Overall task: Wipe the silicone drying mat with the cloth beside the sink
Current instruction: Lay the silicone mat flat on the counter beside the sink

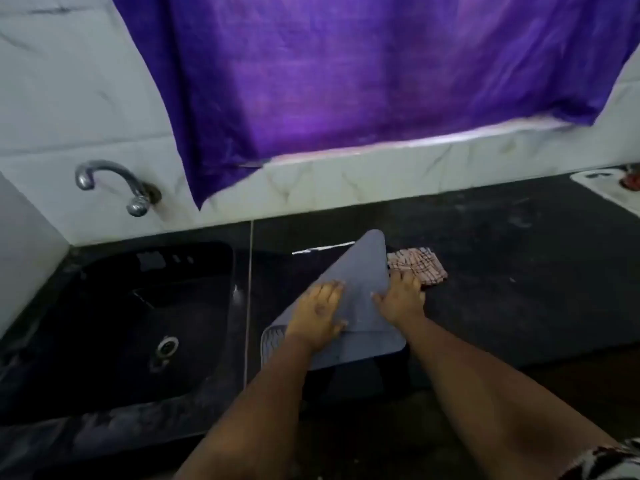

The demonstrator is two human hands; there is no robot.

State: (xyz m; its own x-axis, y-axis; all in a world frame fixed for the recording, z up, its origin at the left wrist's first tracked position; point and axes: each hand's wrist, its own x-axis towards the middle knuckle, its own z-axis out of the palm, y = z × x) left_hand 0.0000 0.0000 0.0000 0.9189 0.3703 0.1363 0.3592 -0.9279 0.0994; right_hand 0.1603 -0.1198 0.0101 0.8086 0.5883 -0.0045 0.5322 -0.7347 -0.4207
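The grey silicone drying mat [363, 271] lies on the dark counter right of the sink, folded over so its smooth underside faces up and its far corner points at the wall. A ribbed strip of its top side shows at the near left. My left hand [318, 311] rests flat on the mat's left part with fingers spread. My right hand [401, 297] grips the mat's right edge, thumb on top. The checked cloth [424, 265] lies crumpled on the counter just beyond my right hand, partly hidden by the mat and my fingers.
A black sink [138, 323] with a drain sits to the left, and a metal tap [114, 181] sticks out of the tiled wall above it. A purple curtain [346, 81] hangs over the window. A white tray [609, 188] stands at the far right of the counter [519, 271].
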